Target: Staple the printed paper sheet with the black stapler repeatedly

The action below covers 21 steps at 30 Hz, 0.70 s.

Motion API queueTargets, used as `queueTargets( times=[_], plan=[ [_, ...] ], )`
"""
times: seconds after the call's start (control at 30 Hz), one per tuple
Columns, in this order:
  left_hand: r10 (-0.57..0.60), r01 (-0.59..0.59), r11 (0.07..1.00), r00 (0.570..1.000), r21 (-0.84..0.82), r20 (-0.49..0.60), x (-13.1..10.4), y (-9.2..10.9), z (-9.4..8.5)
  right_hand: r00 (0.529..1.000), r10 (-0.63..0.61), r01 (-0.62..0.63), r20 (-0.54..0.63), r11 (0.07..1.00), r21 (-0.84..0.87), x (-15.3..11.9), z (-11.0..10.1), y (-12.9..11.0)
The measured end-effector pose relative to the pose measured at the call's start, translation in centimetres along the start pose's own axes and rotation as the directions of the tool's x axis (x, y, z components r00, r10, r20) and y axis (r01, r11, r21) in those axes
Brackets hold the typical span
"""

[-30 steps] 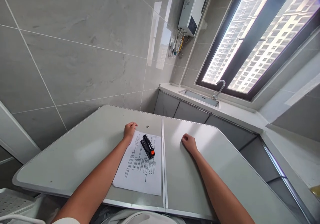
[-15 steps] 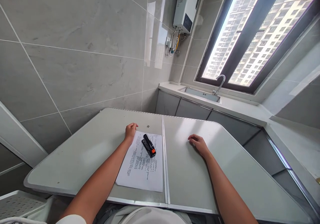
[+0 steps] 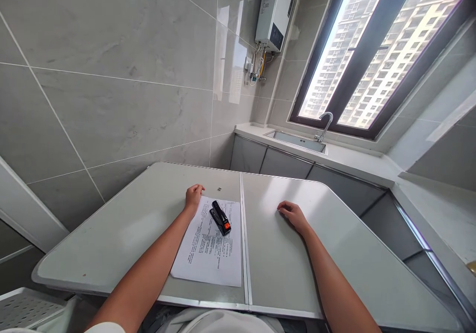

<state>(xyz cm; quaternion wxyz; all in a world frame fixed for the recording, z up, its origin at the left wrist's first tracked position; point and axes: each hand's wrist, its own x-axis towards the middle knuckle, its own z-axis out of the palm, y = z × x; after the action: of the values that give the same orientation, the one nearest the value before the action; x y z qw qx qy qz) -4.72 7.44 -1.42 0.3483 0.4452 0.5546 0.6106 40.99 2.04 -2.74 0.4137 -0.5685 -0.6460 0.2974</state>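
A black stapler (image 3: 220,218) with an orange-red patch at its near end lies on printed sheets of paper (image 3: 208,268), left of the table's centre seam. My left hand (image 3: 194,195) rests by the far left corner of the paper, its fingers curled in and nothing visible in them. On the right half of the table lies my right hand (image 3: 293,212), apart from the paper and stapler, with fingers loosely bent together and nothing seen in them. Just beyond the paper are small staple strips (image 3: 219,189), nearest to my left hand.
The pale folding table (image 3: 111,233) has a metal seam (image 3: 244,233) down its middle. Behind it runs a counter with a sink (image 3: 297,141) and a faucet (image 3: 326,126). A white perforated basket (image 3: 29,305) stands at the lower left. A tiled wall (image 3: 122,109) borders the left.
The view has shifted very slightly. Both hands, the stapler and the paper stay in place on the table.
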Motion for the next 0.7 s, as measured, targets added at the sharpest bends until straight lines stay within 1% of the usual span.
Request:
queueTargets(
  times=[0.17,0.3,0.4,0.53,0.57,0.6,0.63,0.7],
  plan=[
    [0.029,-0.028,0.998,1.0,0.062,-0.006,-0.2,0.2,0.1,1.0,-0.013,0.013,0.001,1.0,0.006,-0.1,0.0,0.1],
    [0.058,-0.059,0.987,0.998,0.151,0.011,-0.3,0.2,0.2,1.0,-0.013,0.013,-0.012,1.0,-0.026,-0.1,0.0,0.0],
    [0.087,-0.101,0.967,0.994,0.235,0.069,-0.2,0.0,0.3,1.0,-0.01,0.01,-0.012,0.999,-0.04,-0.1,0.0,-0.1],
    [0.137,-0.193,0.927,0.972,0.32,0.189,-0.5,-0.1,0.6,1.0,-0.006,0.006,-0.004,0.999,-0.036,0.0,0.0,-0.1],
    [0.167,-0.243,0.904,0.958,0.351,0.233,-0.7,-0.2,0.7,1.0,-0.007,0.007,-0.003,0.999,-0.033,0.0,0.0,-0.1],
    [0.203,-0.313,0.864,0.934,0.395,0.294,-1.0,-0.2,0.9,1.0,-0.009,0.009,-0.002,1.0,-0.029,0.0,0.0,0.0],
    [0.234,-0.395,0.804,0.897,0.444,0.374,-1.3,-0.2,1.0,1.0,-0.012,0.012,-0.001,1.0,-0.022,0.0,0.0,0.0],
    [0.247,-0.555,0.648,0.801,0.522,0.546,-2.0,-0.1,1.3,1.0,-0.015,0.015,0.003,1.0,-0.007,0.0,0.0,0.0]
  ],
)
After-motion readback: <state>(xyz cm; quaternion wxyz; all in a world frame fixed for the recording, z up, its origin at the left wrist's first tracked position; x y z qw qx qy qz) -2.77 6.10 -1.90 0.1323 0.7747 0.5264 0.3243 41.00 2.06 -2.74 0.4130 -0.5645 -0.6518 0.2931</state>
